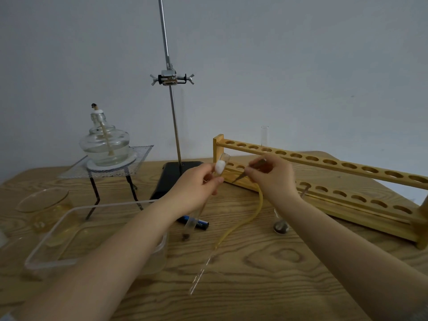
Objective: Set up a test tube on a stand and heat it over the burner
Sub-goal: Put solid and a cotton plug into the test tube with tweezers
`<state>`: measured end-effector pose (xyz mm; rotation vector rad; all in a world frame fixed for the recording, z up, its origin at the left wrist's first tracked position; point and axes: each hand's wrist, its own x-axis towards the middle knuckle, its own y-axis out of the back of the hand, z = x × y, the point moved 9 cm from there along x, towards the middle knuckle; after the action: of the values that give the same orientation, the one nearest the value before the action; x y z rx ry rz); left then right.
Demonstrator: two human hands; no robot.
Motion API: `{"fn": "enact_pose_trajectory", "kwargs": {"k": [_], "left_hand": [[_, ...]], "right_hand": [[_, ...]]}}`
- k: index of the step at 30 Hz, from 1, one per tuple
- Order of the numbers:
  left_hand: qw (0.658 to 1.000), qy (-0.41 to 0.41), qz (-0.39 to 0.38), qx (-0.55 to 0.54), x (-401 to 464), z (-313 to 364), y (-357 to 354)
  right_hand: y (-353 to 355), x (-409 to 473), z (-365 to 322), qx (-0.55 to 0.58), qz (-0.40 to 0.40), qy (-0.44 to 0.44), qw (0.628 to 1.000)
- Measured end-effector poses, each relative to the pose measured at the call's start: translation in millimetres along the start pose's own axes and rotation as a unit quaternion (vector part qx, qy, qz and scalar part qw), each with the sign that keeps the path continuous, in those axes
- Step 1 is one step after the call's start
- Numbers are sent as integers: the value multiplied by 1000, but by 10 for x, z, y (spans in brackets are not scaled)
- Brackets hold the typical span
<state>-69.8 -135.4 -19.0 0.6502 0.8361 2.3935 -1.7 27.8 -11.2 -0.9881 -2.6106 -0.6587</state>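
Test tube (201,212) is in the left hand (196,185), held slanted over the table (266,262), mouth up toward the rack and closed end down near the lighter; a white cotton wad (220,167) sits in the mouth. Not yet on the stand.

Layout, largest first:
- Wooden test-tube rack (324,179) at right rear, one empty tube (264,135) standing in a back-row hole.
- Retort stand (172,117) at centre rear, black base; its clamp (171,78) is empty, set well above the table.
- Clear rectangular trough (58,230) at front left; a glass dish (44,200) just behind it.
- Alcohol burner (105,142) on wire gauze over a tripod (111,181), left of the stand. Uncapped, no flame visible.
- Yellow rubber tubing (245,221) runs from the right hand down to a glass delivery tube (200,274) lying on the table.
- Lighter (196,224) lies beneath the tube.

Hands: left fingers are curled closed around the upper part of the tube. Right hand (271,174) pinches a thin dark tool, probably tweezers (240,177), tip pointing at the wad, fingers closed on it.

Step in hand (judgement): seating the cotton plug in the mouth, part of preparation. Clamping and heating are not begun.

Next move calls for: putting down the tool, then carrying the tube to the clamp and tightening its screw gently on the glass near the mouth. The burner stands off to the side and needs bringing under the tube.
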Motion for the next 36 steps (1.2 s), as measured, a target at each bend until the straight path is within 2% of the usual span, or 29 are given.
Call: {"fn": "enact_pose_trajectory", "kwargs": {"k": [9,12,21,26,36], "left_hand": [[1000,-3,6,20,5,-1,58],[1000,-5,5,22,4,1,57],[1000,-17,-3,-6,60,114,-20],[999,-35,-17,-20,115,292,-102],[997,-66,-26,-14,248,489,-235]], "right_hand": [[-385,-174,128,-150,-96,56,982],[-428,-196,151,-164,-104,63,979],[326,142,-246,-59,49,71,994],[762,327,-368,-87,111,95,985],[838,467,-291,-162,101,113,975]]}}
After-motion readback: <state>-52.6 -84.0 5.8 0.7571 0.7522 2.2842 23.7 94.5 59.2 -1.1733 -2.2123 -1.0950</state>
